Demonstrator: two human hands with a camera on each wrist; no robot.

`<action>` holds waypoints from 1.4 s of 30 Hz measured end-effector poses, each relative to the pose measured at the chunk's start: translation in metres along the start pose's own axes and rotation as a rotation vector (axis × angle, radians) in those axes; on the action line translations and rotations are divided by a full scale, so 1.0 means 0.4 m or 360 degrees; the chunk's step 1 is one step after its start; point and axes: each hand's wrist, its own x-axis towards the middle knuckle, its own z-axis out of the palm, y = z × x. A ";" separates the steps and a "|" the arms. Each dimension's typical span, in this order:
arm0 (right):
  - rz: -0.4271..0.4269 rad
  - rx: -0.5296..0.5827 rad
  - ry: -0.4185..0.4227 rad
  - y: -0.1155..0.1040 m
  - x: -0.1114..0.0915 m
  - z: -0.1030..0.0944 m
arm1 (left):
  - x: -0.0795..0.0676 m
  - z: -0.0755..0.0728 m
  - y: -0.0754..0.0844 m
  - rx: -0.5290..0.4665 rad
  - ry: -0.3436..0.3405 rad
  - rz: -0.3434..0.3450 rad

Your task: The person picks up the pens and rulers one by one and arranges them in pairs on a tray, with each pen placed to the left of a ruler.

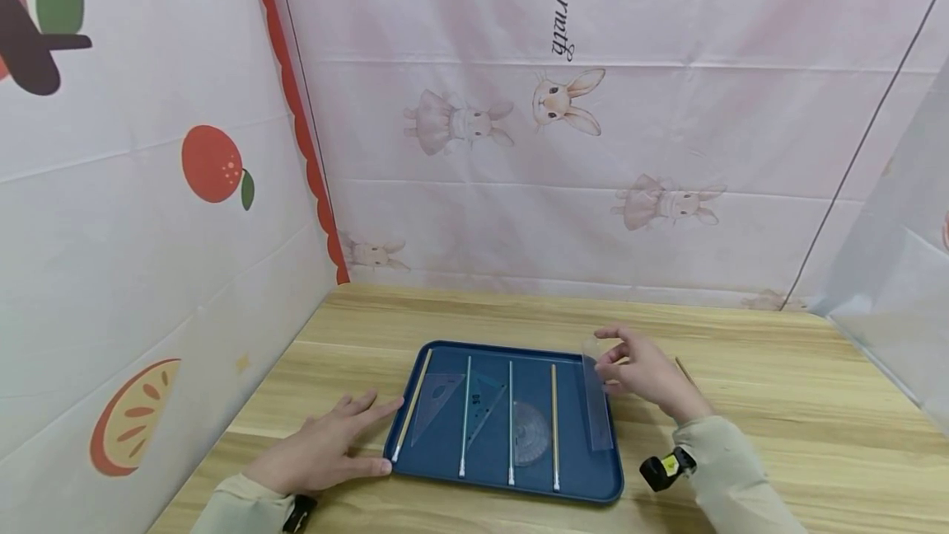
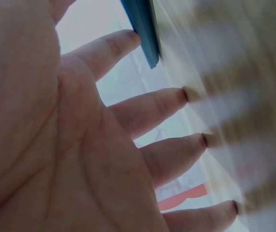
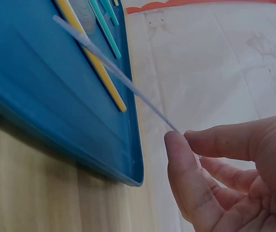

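Note:
A clear ruler (image 1: 597, 406) is pinched between the thumb and fingers of my right hand (image 1: 643, 369), over the right end of the blue tray (image 1: 586, 476). Seen edge-on in the right wrist view, the ruler (image 3: 123, 77) slants above the tray floor. My left hand (image 1: 326, 443) spreads its fingers at the tray's left edge, index finger and thumb touching the rim; its other fingertips rest on the table. Inside the tray lie a clear set square (image 1: 436, 404), a bluish set square (image 1: 483, 404), a clear protractor (image 1: 531, 433) and several pencils, including a yellow pencil (image 1: 554, 427).
The wooden table (image 1: 778, 402) carries the tray. A thin brown stick (image 1: 684, 369) lies partly behind my right wrist. Printed cloth walls (image 1: 474, 229) stand at the back and both sides.

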 end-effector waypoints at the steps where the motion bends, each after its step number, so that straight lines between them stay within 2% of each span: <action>1: 0.0002 0.0000 -0.0004 -0.001 0.000 0.004 | 0.000 0.000 0.000 -0.0002 -0.0001 -0.0002; 12: 0.0004 -0.0030 -0.0013 -0.002 0.004 0.040 | 0.001 -0.002 0.001 -0.0014 -0.0017 -0.0032; 25: 0.0045 -0.0080 -0.0001 -0.013 0.004 0.090 | 0.000 -0.002 0.005 -0.0018 -0.0015 -0.0009; 34: 0.0073 -0.0062 -0.0022 -0.021 0.003 0.111 | 0.002 0.000 0.003 -0.0020 -0.0012 -0.0028; 42: 0.0104 -0.0131 -0.0004 -0.028 0.003 0.125 | 0.001 -0.003 0.004 -0.0022 -0.0023 -0.0027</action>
